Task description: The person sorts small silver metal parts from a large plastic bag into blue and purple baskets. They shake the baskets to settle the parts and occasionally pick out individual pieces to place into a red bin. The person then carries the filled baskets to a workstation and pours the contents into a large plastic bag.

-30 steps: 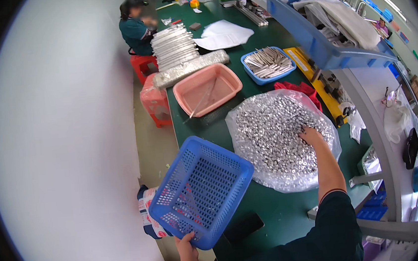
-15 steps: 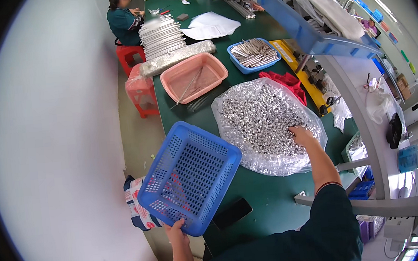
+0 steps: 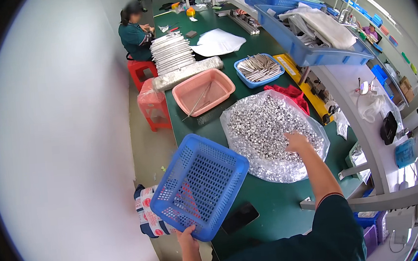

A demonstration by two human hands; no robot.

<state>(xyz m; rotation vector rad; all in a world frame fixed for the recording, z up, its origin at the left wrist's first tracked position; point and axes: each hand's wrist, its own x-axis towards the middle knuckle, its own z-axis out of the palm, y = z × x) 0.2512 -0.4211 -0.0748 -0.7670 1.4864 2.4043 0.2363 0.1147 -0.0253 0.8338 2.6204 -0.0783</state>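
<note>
My left hand grips the near rim of a blue perforated plastic basket, thumb over the edge. The basket is tilted and has nothing in it. It hangs over the table's left edge, beside a clear plastic bag spread wide on the table. A heap of small shiny metal parts fills the bag. Over the right part of the heap is my right hand, fingers apart and pointing left, at the parts. No part shows between its fingers.
Beyond the bag stand a pink basket with thin rods and a blue basket of metal pieces. A dark phone lies near me. A shelf overhangs on the right. A person sits at far left.
My right hand has shifted slightly left over the metal parts, its fingers now more spread. My left hand still holds the blue basket. The whole view has shifted a little.
</note>
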